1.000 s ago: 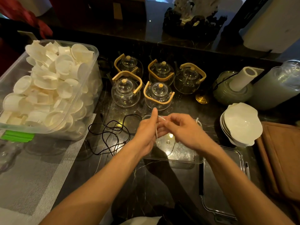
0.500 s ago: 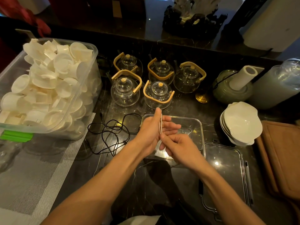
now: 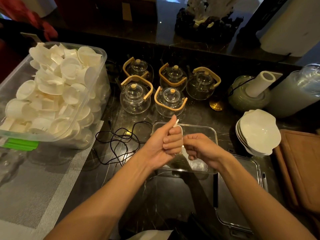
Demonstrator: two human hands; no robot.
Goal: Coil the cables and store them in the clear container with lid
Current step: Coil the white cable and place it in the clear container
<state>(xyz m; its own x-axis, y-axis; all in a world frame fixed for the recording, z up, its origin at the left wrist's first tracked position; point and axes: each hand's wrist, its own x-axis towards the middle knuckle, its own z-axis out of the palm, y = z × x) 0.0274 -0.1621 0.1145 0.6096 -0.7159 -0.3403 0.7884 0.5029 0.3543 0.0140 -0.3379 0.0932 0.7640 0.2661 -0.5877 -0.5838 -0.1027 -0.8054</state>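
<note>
White cable getting wrapped around fingers, right over the clear container

The lid (image 3: 239, 193) is laid flat nearest, right of the container (image 3: 199, 129). Above it, the white cable (image 3: 177, 122) is looped round the curled fingers of the left hand (image 3: 162, 144), one end pinned under the thumb; the right hand (image 3: 200, 148) is clenched on the other end. A black cable (image 3: 121, 142) is left tangled to the left, teapots (image 3: 169, 101) behind.

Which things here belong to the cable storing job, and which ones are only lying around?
Belong to the job:
white cable, wound in the left hand, right hand helping
black cable, loose on the counter
clear container
lid, off, beside it

Lying about:
glass teapots
bin of white cups
stacked white bowls
paper roll
</note>
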